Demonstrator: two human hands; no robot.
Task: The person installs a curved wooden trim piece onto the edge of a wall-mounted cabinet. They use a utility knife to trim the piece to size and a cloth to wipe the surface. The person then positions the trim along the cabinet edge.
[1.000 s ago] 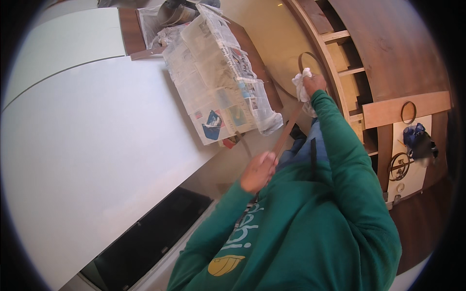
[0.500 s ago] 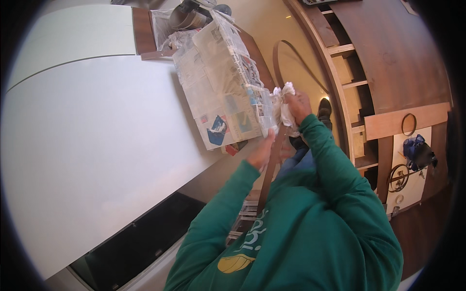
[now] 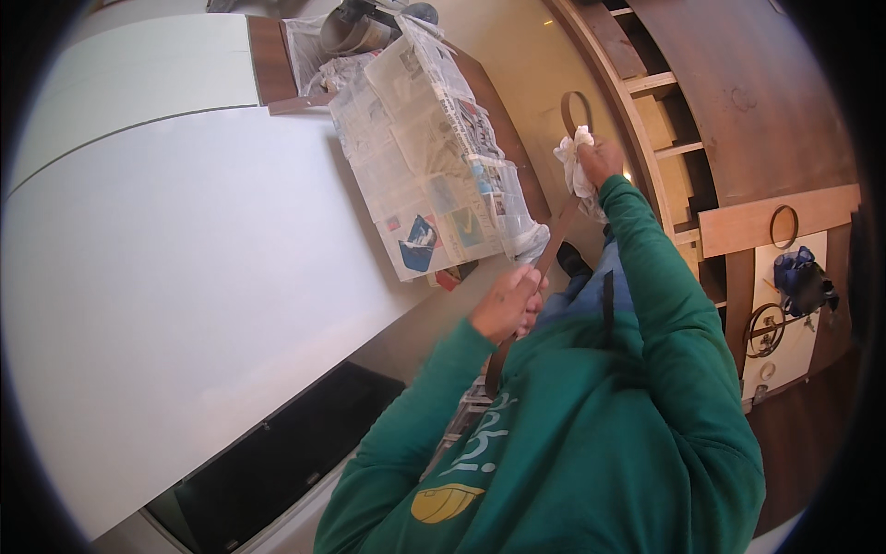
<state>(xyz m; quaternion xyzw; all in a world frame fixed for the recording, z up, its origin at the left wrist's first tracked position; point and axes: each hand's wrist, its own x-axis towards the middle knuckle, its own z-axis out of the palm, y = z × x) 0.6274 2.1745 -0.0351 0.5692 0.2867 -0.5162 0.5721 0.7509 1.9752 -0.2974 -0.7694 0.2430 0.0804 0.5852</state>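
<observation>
A long, thin brown edging strip [image 3: 556, 238] runs slantwise in front of my body, its far end bending into a loop beyond my right hand. My left hand [image 3: 508, 301] is closed around the strip near my waist. Farther out, my right hand [image 3: 604, 161] grips a crumpled white cloth [image 3: 574, 159], which is bunched around the strip. Some of the right fingers are hidden behind the cloth. The lower part of the strip passes down beside my green sweatshirt.
At my left lies a large white panel [image 3: 185, 240]. Newspaper sheets [image 3: 406, 166] cover a boxy surface ahead, with a metal pot [image 3: 355, 35] behind it. A brown wooden frame with open compartments [image 3: 678, 148] stands at right, near coiled strips [image 3: 765, 331] and a dark blue bundle [image 3: 798, 282].
My right hand has moved away from me and to the right with the cloth, farther along the strip. My left hand, open before, has closed around the strip.
</observation>
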